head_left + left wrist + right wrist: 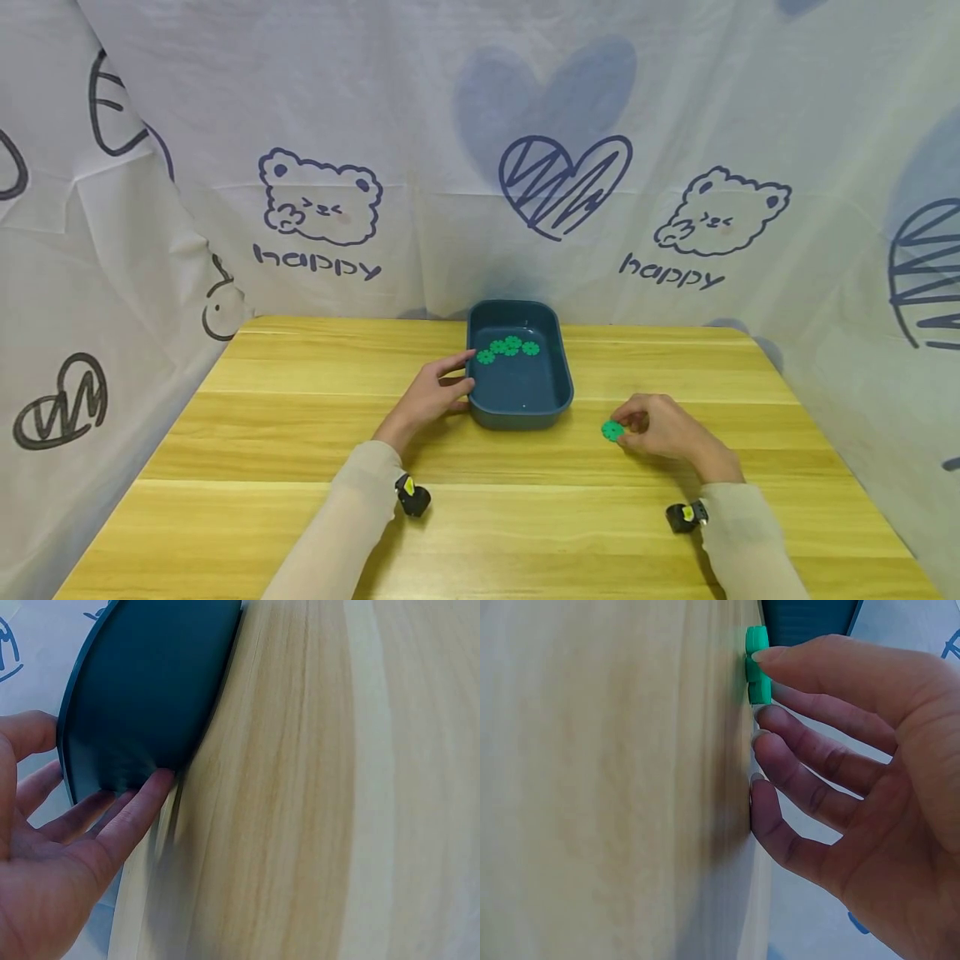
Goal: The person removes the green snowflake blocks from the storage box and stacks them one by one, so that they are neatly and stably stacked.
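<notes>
A deep teal rectangular plastic bin [520, 392] stands near the table's back edge, with several green flower-shaped discs [512, 343] lying on its floor. My left hand [431, 392] is at the bin's left side, its spread fingertips touching the outer wall [142, 682]; nothing is gripped in it. To the right of the bin, my right hand [660, 427] pinches one green flower-shaped disc [612, 430] between thumb and forefinger, low over the table. The right wrist view shows this disc [758, 667] edge-on, the other fingers curled close to the tabletop.
A wood-grain table [517, 517] lies under both hands. White cloth with printed hearts and bears [322, 200] hangs behind the table and at both sides. Each wrist wears a small black camera [412, 497].
</notes>
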Tool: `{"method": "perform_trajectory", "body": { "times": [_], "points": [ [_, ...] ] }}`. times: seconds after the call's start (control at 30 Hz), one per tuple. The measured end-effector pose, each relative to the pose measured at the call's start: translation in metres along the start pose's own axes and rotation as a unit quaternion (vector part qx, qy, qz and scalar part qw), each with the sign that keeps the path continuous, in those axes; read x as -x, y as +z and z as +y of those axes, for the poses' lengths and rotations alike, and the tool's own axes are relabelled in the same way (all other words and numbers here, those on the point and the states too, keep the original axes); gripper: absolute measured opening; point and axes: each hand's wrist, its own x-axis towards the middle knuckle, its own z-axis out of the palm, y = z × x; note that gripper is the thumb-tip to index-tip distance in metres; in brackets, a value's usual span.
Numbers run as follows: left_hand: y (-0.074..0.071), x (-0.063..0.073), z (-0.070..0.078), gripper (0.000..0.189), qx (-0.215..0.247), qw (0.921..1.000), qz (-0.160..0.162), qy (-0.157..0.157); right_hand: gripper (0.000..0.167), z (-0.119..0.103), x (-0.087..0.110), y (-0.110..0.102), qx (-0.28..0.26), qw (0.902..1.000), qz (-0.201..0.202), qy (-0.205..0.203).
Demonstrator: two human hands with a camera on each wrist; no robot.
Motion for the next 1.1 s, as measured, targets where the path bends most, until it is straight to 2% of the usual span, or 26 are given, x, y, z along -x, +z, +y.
{"method": "perform_trajectory", "body": {
  "times": [0.23,0.37,0.5,0.73,0.93,1.1],
  "points": [
    [0.0,0.0,0.0,0.056,-0.001,1.0,-0.001,0.001,0.024,-0.001,0.0,-0.002,0.003,1.0,0.007,0.005],
    [0.0,0.0,0.0,0.056,0.002,1.0,0.001,0.0,0.023,-0.007,-0.002,-0.008,0.002,0.9994,0.034,-0.006],
    [0.0,0.0,0.001,0.056,0.008,1.0,0.006,-0.001,0.023,-0.021,-0.01,-0.014,-0.008,0.9976,0.063,-0.026],
    [-0.001,0.002,0.002,0.056,0.013,0.9999,-0.001,0.006,0.022,-0.054,-0.043,-0.02,-0.03,0.9955,0.071,-0.055],
    [-0.001,0.001,0.001,0.056,0.012,0.9999,0.001,0.003,0.023,-0.074,-0.077,-0.02,-0.043,0.9954,0.048,-0.07],
    [-0.001,0.001,0.001,0.057,0.012,0.9999,-0.004,0.007,0.023,-0.082,-0.103,-0.022,-0.048,0.9952,0.021,-0.082]
  ]
}}
